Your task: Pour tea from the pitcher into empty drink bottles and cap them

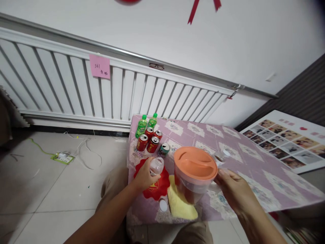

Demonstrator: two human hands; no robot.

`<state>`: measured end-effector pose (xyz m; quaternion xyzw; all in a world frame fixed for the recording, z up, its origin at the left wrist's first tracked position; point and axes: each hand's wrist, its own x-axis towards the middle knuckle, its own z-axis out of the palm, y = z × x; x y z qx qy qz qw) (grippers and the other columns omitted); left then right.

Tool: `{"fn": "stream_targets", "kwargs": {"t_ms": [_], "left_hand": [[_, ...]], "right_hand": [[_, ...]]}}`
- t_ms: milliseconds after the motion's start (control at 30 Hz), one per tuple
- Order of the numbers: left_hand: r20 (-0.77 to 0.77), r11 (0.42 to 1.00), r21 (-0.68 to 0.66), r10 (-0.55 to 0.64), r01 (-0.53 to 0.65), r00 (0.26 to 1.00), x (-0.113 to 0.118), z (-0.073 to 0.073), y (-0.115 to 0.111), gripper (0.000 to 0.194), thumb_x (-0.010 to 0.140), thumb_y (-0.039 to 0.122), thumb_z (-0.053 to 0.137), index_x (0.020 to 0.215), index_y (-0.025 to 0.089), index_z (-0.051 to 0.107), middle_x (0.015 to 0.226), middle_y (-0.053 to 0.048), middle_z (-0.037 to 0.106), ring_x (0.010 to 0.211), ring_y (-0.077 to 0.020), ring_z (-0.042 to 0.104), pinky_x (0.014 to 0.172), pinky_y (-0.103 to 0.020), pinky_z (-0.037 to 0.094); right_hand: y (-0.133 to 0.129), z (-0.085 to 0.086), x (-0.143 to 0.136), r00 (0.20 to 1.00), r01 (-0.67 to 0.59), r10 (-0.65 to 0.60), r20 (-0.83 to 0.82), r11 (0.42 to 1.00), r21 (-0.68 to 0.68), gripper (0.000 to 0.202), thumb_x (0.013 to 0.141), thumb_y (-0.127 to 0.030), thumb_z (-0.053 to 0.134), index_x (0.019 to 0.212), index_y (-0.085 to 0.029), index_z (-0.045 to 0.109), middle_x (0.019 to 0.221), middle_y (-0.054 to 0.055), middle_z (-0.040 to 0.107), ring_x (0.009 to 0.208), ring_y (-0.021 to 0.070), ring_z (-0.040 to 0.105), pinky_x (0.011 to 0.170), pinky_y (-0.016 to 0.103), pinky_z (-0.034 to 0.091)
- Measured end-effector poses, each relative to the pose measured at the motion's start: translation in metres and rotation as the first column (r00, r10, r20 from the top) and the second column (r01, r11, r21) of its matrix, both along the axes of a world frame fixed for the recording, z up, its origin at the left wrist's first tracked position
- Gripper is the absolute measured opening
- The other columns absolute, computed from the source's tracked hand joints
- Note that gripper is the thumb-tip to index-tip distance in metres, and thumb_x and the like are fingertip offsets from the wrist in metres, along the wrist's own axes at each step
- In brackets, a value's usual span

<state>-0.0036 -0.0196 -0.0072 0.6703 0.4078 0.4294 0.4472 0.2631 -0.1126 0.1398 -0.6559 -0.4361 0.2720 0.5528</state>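
Observation:
My left hand [146, 174] is wrapped round a small clear open-topped bottle [156, 165], held above a red scalloped mat [162, 186]. My right hand [228, 183] grips the handle of a clear pitcher with an orange lid [195, 163]; dark liquid shows in its lower part. The pitcher is just right of the bottle, apart from it, over a yellow cloth [179, 203]. A white cap [163, 205] lies left of the cloth. Behind the mat stand several red cans [153, 145], a green can [164, 149] and two green-capped bottles [141, 126].
A patterned purple tablecloth [243, 169] covers the table. Another clear bottle [223, 156] lies behind the pitcher. A white radiator [122, 91] runs along the wall, a photo board [286, 142] leans at right, and a power strip [62, 158] is on the floor.

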Motion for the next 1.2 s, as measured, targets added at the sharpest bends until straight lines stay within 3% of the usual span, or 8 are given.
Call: {"fn": "stream_targets", "kwargs": {"t_ms": [133,333,533,900,1200], "left_hand": [[0.007,1.000,-0.016,0.008,-0.008,1.000,0.000,0.000,-0.001,0.080,0.066,0.014,0.075,0.138,0.017,0.042,0.142,-0.017,0.051,0.134,-0.0304,0.048,0.115,-0.047,0.037],[0.036,1.000,0.001,-0.002,0.002,0.999,0.001,-0.004,0.001,0.082,0.065,0.014,0.076,0.139,0.017,0.041,0.143,-0.017,0.051,0.134,-0.0318,0.049,0.115,-0.048,0.037],[0.013,1.000,0.007,0.011,-0.011,1.000,0.002,-0.004,0.001,0.081,0.065,0.015,0.076,0.138,0.016,0.040,0.142,-0.018,0.051,0.134,-0.0322,0.049,0.115,-0.049,0.037],[-0.016,0.999,0.017,0.034,-0.034,0.999,0.003,-0.007,0.001,0.081,0.066,0.016,0.076,0.138,0.017,0.040,0.142,-0.018,0.051,0.134,-0.0320,0.050,0.115,-0.049,0.038],[-0.006,0.999,0.014,0.032,-0.032,0.999,0.003,-0.007,0.002,0.082,0.065,0.015,0.077,0.138,0.018,0.040,0.142,-0.018,0.051,0.134,-0.0317,0.049,0.115,-0.049,0.038]], "right_hand": [[0.000,0.002,-0.006,0.998,0.035,-0.041,-0.046,0.992,-0.123,0.035,0.060,-0.055,0.080,0.070,-0.022,0.075,0.066,0.004,0.069,0.064,0.0206,0.062,0.070,0.037,0.054],[0.000,0.012,-0.019,0.994,0.082,-0.066,0.081,0.975,-0.208,0.035,0.057,-0.055,0.078,0.069,-0.021,0.077,0.075,0.007,0.072,0.067,0.0206,0.061,0.065,0.034,0.053],[0.003,0.018,-0.030,0.975,0.059,-0.009,0.222,0.974,-0.219,0.035,0.056,-0.055,0.075,0.059,-0.020,0.072,0.060,0.003,0.063,0.058,0.0160,0.050,0.056,0.029,0.046],[0.010,0.022,-0.041,0.950,0.057,0.025,0.310,0.965,-0.255,0.042,0.058,-0.061,0.069,0.049,-0.021,0.056,0.049,-0.004,0.041,0.051,0.0123,0.036,0.049,0.027,0.032],[0.014,0.032,-0.051,0.915,0.098,0.017,0.402,0.960,-0.264,0.045,0.058,-0.062,0.065,0.044,-0.023,0.047,0.047,-0.004,0.038,0.050,0.0123,0.035,0.049,0.028,0.030]]}}
